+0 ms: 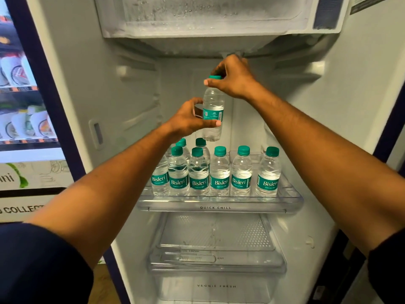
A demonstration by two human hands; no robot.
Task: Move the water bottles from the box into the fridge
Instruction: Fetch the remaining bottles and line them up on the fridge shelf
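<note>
A small clear water bottle [213, 102] with a green cap and green label hangs upright in the air inside the open fridge. My left hand [188, 119] wraps its lower half at the label. My right hand [233, 79] pinches its cap from above. Below it, several more Bisleri bottles [219, 172] stand upright on the clear "Quick Chill" shelf [215, 207], most in a front row and two behind at the left. The box is out of view.
The frosted freezer compartment [208, 16] sits above. Under the shelf are a bare clear tray [215, 235] and the "Veggie Fresh" drawer [215, 286]. A glass-fronted vending cabinet [24, 106] stands to the left of the fridge.
</note>
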